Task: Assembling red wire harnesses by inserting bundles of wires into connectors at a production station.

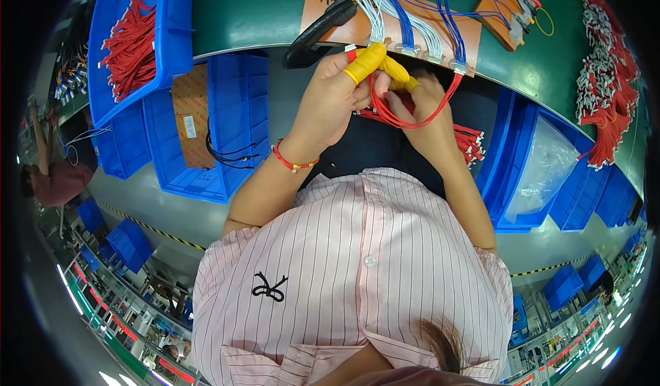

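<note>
A looped red cable (450,95) runs between my hands at the table's front edge. One end reaches a connector (458,66) below blue wires on the orange test board (469,30). My left hand (328,96), with yellow finger cots on, pinches the cable by its end; a white plug (350,47) pokes out above the fingers. Curled round the red wires beside it is my right hand (431,104), also with a yellow cot; its fingertips are partly hidden. More red cables (469,144) lie across my lap beneath the hands.
A black handle-like object (322,32) lies at the board's left end. Left stands a blue bin (175,28) of red cables; blue crates (240,104) sit below. Bundled red cables (608,104) lie at the far right, above a crate with a clear bag (546,162).
</note>
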Demonstrator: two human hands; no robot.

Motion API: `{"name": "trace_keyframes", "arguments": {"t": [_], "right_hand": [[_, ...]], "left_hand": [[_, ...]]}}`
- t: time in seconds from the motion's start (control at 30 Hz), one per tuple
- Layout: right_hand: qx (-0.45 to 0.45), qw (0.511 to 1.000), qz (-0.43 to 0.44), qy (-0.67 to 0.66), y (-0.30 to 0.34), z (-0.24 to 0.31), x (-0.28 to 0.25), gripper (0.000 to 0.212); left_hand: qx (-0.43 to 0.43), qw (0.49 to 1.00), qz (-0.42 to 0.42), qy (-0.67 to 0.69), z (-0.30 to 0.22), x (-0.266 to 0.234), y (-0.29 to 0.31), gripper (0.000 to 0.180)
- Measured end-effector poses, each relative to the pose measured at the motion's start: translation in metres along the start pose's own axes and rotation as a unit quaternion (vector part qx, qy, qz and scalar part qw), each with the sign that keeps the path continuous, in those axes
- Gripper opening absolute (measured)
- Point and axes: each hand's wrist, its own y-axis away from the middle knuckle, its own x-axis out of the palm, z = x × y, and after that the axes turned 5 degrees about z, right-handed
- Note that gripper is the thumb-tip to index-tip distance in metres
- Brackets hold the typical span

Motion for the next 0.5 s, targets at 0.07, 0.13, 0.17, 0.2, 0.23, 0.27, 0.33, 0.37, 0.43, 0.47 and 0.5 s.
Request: {"name": "trace_keyframes", "arguments": {"t": [0.07,0.13,0.17,0.2,0.23,0.27,0.33,0.37,0.43,0.47,0.5], "right_hand": [[0.01,1.0,0.008,-0.015,-0.003,-0.005,0.007,0.015],[0.003,0.999,0.012,-0.04,-0.003,-0.008,0.008,0.016],[0.031,0.997,0.024,-0.069,-0.002,-0.01,0.008,0.017],[0.045,0.995,0.026,-0.084,-0.003,-0.01,0.009,0.018],[0.06,0.993,0.029,-0.098,-0.003,-0.009,0.011,0.018],[0.073,0.99,0.034,-0.113,-0.003,-0.008,0.012,0.019],[0.06,0.994,0.055,-0.071,-0.004,-0.006,0.01,0.019],[0.05,0.996,0.055,-0.045,-0.004,-0.006,0.01,0.018],[0.034,0.997,0.049,-0.042,-0.005,-0.01,0.01,0.018],[0.06,0.992,0.043,-0.103,-0.004,-0.011,0.01,0.017],[0.085,0.982,0.037,-0.163,-0.003,-0.01,0.008,0.016]], "left_hand": [[0.014,1.0,0.01,-0.02,0.007,-0.003,0.004,0.032],[0.043,0.998,-0.036,-0.021,0.002,0.026,0.014,0.037],[0.02,0.999,-0.015,0.038,0.005,0.029,0.021,0.039],[-0.002,0.995,0.004,0.097,0.011,0.029,0.028,0.04],[-0.045,0.981,0.083,0.169,0.016,0.025,0.035,0.041],[-0.099,0.966,0.099,0.219,0.025,0.022,0.045,0.04],[-0.168,0.937,0.134,0.274,0.041,0.016,0.057,0.039],[-0.187,0.93,0.173,0.264,0.04,0.016,0.058,0.038],[-0.17,0.951,0.142,0.213,0.042,0.015,0.061,0.037],[-0.161,0.961,0.125,0.188,0.042,0.014,0.063,0.036],[-0.138,0.971,0.093,0.171,0.036,0.014,0.061,0.031]]}}
